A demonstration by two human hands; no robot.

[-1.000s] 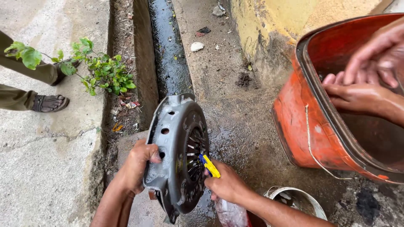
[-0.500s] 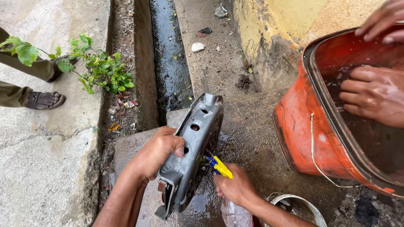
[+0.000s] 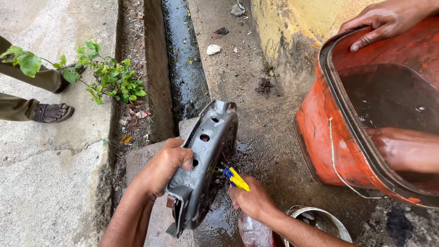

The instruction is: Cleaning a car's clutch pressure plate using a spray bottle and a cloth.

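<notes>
The step in hand is judged to be the cleaning of a clutch pressure plate (image 3: 206, 164), which is stood on edge at lower centre of the frame on wet concrete ground (image 3: 270, 151). The left hand (image 3: 167, 167) is clamped on the outer rim of the plate, fingers wrapped over the edge, so that the part is steadied upright. The right hand (image 3: 251, 199) is closed around a yellow-and-blue brush (image 3: 235, 178), whose working end is applied to the inner face of the plate. A clear plastic bottle (image 3: 251, 231) is seen just below the right hand; whether it is gripped cannot be told.

The plate is a grey, stamped steel cover with round holes along its rim; its surface appears wet and grimy, and the inner face is largely hidden.

For the next move, a firm hold on the rim is judged necessary while the plate is rotated, so that uncleaned sections are presented to the brush.

At right of the frame, an orange drum (image 3: 329, 137) of dark liquid is held by another person's hands (image 3: 384, 20). A drain channel (image 3: 183, 59) runs up the frame, a small green plant (image 3: 105, 75) grows at upper left, and a white bucket (image 3: 320, 222) stands at the bottom edge.
</notes>
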